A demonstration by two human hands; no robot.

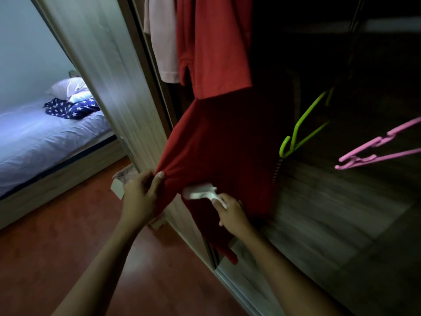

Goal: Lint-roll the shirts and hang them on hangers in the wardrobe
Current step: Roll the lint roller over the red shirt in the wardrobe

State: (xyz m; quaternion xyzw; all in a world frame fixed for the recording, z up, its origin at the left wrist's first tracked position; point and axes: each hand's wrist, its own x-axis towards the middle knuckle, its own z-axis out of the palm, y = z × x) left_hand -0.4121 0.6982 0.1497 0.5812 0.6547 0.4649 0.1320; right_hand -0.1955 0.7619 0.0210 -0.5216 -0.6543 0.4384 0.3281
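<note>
A red shirt [218, 137] hangs inside the open wardrobe, its top out of view. My left hand [142, 192] pinches the shirt's lower left hem and pulls it outward, stretching the fabric. My right hand [230, 213] grips the handle of a white lint roller [200, 192], whose head lies against the shirt's lower front. A pale pink garment [160, 42] hangs to the left of the red one.
A green hanger [300, 131] and a pink hanger [376, 151] hang in the dark wardrobe on the right. The wardrobe's sliding door [102, 71] stands to the left. Beyond it is a bed [41, 137] with a star-patterned cloth [70, 108]. The floor is reddish wood.
</note>
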